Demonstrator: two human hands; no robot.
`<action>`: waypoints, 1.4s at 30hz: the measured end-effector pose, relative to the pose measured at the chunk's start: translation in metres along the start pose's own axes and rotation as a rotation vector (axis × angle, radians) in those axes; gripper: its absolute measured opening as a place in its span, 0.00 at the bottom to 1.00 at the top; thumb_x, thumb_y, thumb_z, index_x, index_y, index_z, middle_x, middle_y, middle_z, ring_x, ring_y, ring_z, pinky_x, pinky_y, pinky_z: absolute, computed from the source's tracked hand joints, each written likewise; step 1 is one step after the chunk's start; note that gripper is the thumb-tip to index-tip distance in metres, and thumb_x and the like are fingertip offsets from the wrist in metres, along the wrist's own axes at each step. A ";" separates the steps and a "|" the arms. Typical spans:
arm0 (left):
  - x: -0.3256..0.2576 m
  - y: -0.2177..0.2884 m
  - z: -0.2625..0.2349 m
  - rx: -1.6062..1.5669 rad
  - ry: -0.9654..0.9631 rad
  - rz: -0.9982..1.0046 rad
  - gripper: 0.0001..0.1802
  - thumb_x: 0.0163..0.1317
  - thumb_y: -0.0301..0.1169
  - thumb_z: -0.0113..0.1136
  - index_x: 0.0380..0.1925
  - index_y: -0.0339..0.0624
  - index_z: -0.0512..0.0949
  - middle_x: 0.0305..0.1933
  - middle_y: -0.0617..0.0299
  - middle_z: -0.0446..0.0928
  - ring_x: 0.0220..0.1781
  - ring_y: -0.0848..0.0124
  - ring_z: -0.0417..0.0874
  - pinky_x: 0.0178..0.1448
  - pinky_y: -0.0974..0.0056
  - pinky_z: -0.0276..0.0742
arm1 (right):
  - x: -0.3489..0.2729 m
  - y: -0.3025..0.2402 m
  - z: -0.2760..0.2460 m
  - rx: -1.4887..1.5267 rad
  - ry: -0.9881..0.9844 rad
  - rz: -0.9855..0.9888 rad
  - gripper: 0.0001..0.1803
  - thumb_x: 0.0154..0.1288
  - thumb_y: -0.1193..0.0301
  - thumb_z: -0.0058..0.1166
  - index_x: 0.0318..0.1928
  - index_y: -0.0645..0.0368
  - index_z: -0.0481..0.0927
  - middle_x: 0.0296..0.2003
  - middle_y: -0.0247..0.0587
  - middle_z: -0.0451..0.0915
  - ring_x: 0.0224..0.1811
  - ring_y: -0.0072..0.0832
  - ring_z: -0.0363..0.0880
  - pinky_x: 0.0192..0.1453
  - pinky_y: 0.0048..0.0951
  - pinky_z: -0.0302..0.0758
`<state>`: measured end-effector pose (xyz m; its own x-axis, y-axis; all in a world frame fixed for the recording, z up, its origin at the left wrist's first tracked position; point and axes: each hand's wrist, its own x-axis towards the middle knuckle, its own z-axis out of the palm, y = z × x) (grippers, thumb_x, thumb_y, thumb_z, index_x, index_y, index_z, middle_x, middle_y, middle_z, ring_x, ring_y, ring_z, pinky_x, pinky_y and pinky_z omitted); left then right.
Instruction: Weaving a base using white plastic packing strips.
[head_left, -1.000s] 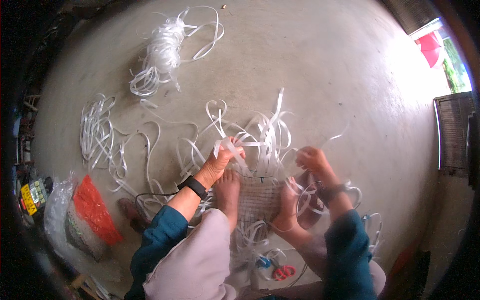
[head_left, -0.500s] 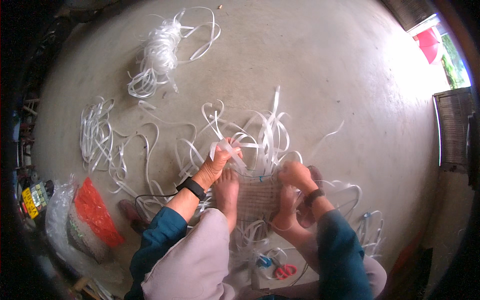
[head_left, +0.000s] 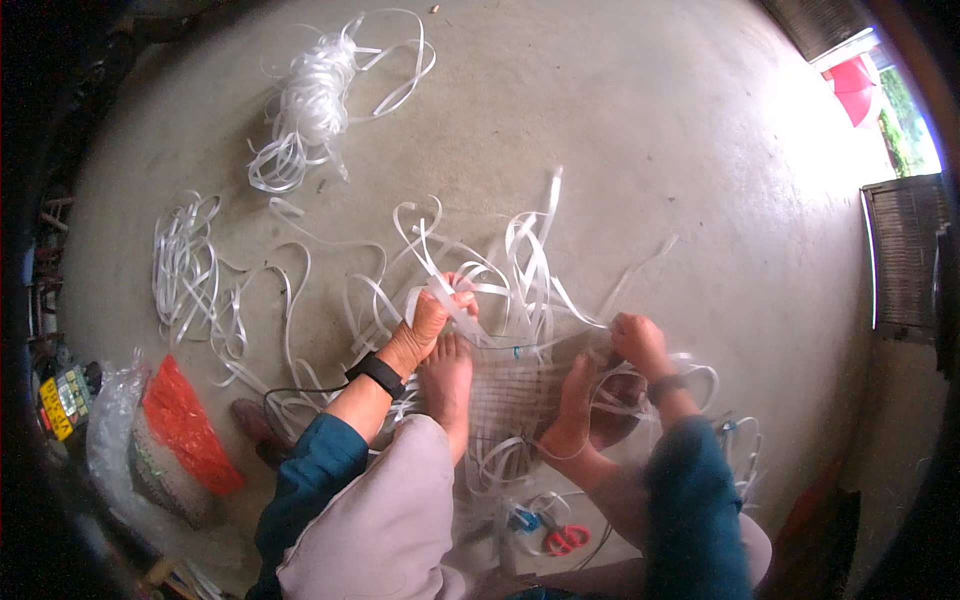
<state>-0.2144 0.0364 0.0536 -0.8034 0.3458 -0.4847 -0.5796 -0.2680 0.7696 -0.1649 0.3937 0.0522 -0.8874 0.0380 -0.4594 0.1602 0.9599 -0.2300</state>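
A woven panel of white plastic strips lies between my bare feet, its far edge marked by a thin dark line and a small blue tie. My left hand is closed round a few flat white strips at the panel's far left corner, above the left foot. Past the right foot, my right hand is closed on a white strip that runs back toward the panel's far edge. Loose strip ends curl up from that edge. The right fingertips are partly blurred.
A thick bundle of white strip lies far left on the concrete floor, with a looser coil nearer. Red-handled scissors rest between my legs. Orange-red plastic and clear plastic sheeting sit at left; a dark shoe lies nearby.
My right hand has moved right and slightly up from the panel's far right corner, drawing a white strip along. The left hand keeps its grip in nearly the same place.
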 end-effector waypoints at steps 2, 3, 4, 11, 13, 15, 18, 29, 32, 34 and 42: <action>-0.002 0.001 -0.001 0.005 0.015 0.003 0.11 0.57 0.30 0.59 0.37 0.41 0.70 0.29 0.61 0.76 0.31 0.72 0.78 0.39 0.69 0.74 | -0.005 -0.001 -0.009 -0.058 -0.033 -0.027 0.10 0.55 0.66 0.47 0.34 0.55 0.77 0.31 0.48 0.79 0.37 0.49 0.77 0.41 0.45 0.74; -0.003 0.003 0.001 -0.010 0.019 -0.008 0.11 0.56 0.32 0.59 0.36 0.41 0.71 0.28 0.62 0.76 0.31 0.73 0.77 0.39 0.68 0.73 | -0.005 0.000 -0.010 -0.060 -0.032 -0.023 0.10 0.55 0.66 0.47 0.34 0.55 0.77 0.31 0.48 0.79 0.37 0.49 0.77 0.41 0.45 0.74; -0.003 0.003 0.003 -0.025 0.024 -0.020 0.11 0.56 0.33 0.60 0.36 0.41 0.73 0.27 0.63 0.77 0.31 0.73 0.76 0.39 0.68 0.71 | -0.005 0.002 -0.010 -0.098 0.015 -0.047 0.09 0.55 0.67 0.47 0.33 0.55 0.77 0.32 0.46 0.80 0.37 0.48 0.78 0.41 0.45 0.74; -0.003 0.005 0.005 -0.048 0.041 -0.028 0.10 0.56 0.32 0.60 0.35 0.42 0.73 0.27 0.63 0.77 0.30 0.74 0.76 0.38 0.69 0.72 | 0.004 0.005 -0.027 0.043 0.010 -0.059 0.11 0.55 0.70 0.47 0.37 0.54 0.80 0.31 0.46 0.82 0.33 0.40 0.81 0.37 0.39 0.77; -0.001 0.003 0.004 -0.049 0.037 -0.022 0.10 0.55 0.31 0.60 0.35 0.42 0.73 0.27 0.62 0.77 0.30 0.74 0.76 0.37 0.69 0.73 | 0.010 0.019 -0.027 0.273 -0.076 -0.026 0.11 0.55 0.71 0.49 0.38 0.56 0.81 0.30 0.43 0.82 0.31 0.34 0.81 0.36 0.35 0.77; -0.001 0.003 0.004 -0.048 0.038 -0.017 0.09 0.55 0.31 0.60 0.35 0.42 0.73 0.27 0.62 0.77 0.30 0.74 0.77 0.37 0.69 0.73 | 0.007 0.017 -0.039 0.711 -0.204 0.076 0.11 0.54 0.75 0.53 0.39 0.64 0.80 0.27 0.37 0.80 0.29 0.21 0.78 0.34 0.25 0.77; -0.004 0.006 0.004 -0.058 0.049 -0.037 0.10 0.55 0.30 0.61 0.35 0.42 0.73 0.27 0.62 0.77 0.29 0.73 0.77 0.36 0.69 0.74 | 0.008 0.029 -0.040 0.771 -0.259 0.152 0.10 0.56 0.75 0.52 0.38 0.64 0.80 0.28 0.39 0.81 0.29 0.25 0.79 0.35 0.26 0.78; -0.001 0.003 0.001 -0.047 0.054 -0.042 0.10 0.56 0.32 0.60 0.36 0.43 0.72 0.28 0.63 0.76 0.30 0.74 0.76 0.37 0.69 0.72 | -0.001 0.067 -0.067 1.053 0.002 0.400 0.16 0.63 0.61 0.49 0.44 0.58 0.77 0.35 0.39 0.81 0.34 0.28 0.79 0.36 0.31 0.76; 0.000 0.004 0.003 -0.042 0.041 -0.035 0.10 0.56 0.32 0.60 0.36 0.43 0.72 0.28 0.63 0.76 0.30 0.74 0.76 0.38 0.69 0.72 | 0.000 0.089 -0.071 1.063 0.217 0.533 0.19 0.63 0.58 0.49 0.46 0.58 0.76 0.34 0.39 0.80 0.34 0.28 0.78 0.37 0.32 0.75; -0.002 0.003 0.002 -0.026 0.041 -0.032 0.10 0.57 0.32 0.60 0.36 0.43 0.72 0.28 0.62 0.76 0.30 0.74 0.77 0.38 0.69 0.72 | 0.001 0.095 -0.073 1.111 0.263 0.546 0.22 0.62 0.54 0.51 0.48 0.58 0.74 0.34 0.38 0.80 0.35 0.28 0.77 0.38 0.31 0.75; 0.001 0.001 0.009 -0.080 0.036 -0.045 0.10 0.56 0.31 0.61 0.35 0.43 0.72 0.28 0.62 0.76 0.30 0.73 0.77 0.37 0.69 0.73 | 0.021 0.065 -0.131 0.694 0.958 0.369 0.21 0.58 0.58 0.59 0.47 0.58 0.74 0.38 0.38 0.79 0.38 0.25 0.77 0.40 0.29 0.75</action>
<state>-0.2143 0.0446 0.0576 -0.7802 0.3268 -0.5335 -0.6227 -0.3243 0.7121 -0.2294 0.4930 0.1402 -0.6523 0.7426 0.1520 0.4030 0.5097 -0.7601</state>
